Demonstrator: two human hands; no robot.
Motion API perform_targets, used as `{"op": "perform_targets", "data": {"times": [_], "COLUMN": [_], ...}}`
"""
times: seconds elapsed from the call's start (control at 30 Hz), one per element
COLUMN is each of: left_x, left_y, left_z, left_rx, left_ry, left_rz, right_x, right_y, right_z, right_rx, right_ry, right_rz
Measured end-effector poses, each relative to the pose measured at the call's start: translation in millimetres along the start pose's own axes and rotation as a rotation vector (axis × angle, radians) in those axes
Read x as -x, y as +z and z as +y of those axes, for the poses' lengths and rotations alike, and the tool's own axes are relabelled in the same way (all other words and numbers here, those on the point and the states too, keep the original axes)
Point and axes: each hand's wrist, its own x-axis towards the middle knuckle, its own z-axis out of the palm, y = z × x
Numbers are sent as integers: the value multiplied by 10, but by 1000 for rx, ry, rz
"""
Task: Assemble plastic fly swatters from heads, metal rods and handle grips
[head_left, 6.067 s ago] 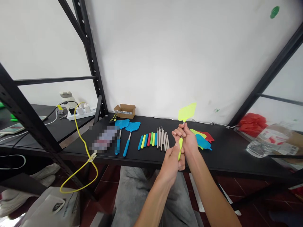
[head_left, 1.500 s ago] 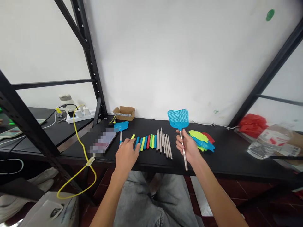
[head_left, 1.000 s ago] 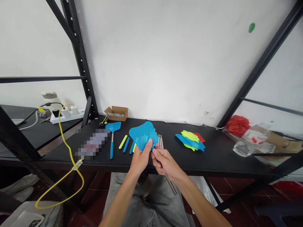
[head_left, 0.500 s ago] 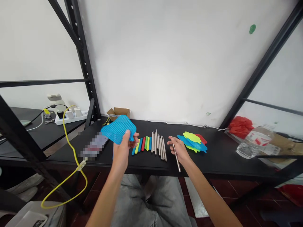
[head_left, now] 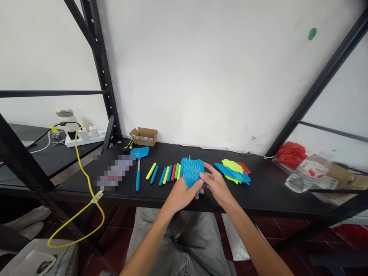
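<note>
Head view: left hand (head_left: 182, 196) and right hand (head_left: 217, 187) are holding the blue mesh paddle (head_left: 192, 170) low, probably steadying it from both sides.

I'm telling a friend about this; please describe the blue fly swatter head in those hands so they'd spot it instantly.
Start at the black table against the white wall. Near its middle, the left hand and right hand meet at the blue fly swatter head. Unlike the swatter heads heaped to the right, it is held.
</note>
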Motion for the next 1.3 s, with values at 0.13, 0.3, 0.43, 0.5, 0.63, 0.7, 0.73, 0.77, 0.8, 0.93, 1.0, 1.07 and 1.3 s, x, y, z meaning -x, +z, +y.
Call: {"op": "perform_targets", "data": {"times": [0.13,0.3,0.43,0.5,0.63,0.7,0.73,0.77,0.8,0.93,1.0,1.07,1.3], "left_x": [154,361,417,395,320,304,302,303,304,278,250,231,340], "left_y": [-193,-936,-1235,-1218,-1105,-1063,-1039,-1006,-962,-628,-389,-147,395], "left_z": [-44,-129,-289,-371,-437,-410,-383,-347,-304,-98,0,74,14], "left_rx": [-326,-812,-1098,-1165,-1194,-1174,-1162,-1146,-1127,-1003,-898,-807,-592], "left_ry": [-54,-349,-568,-587,-554,-508,-472,-430,-390,-162,-25,82,-94], "left_rz": [55,570,604,530,500,506,507,507,508,523,457,337,214], "right_x": [26,-11,128,226,327,298,268,234,200,113,88,48,-141], "right_y": [-263,-1099,-1675,-1753,-1440,-1160,-1018,-884,-757,-304,-88,106,381], "right_z": [-49,-221,-232,-192,-133,-110,-95,-78,-58,-15,-47,-108,-196], "right_rx": [89,461,1027,1099,1081,1075,1065,1042,1010,751,486,141,-706], "right_ry": [-33,-102,-115,-154,-302,-375,-415,-459,-491,-459,-325,-159,3], "right_rz": [219,545,718,794,801,742,711,683,647,489,348,174,253]}}
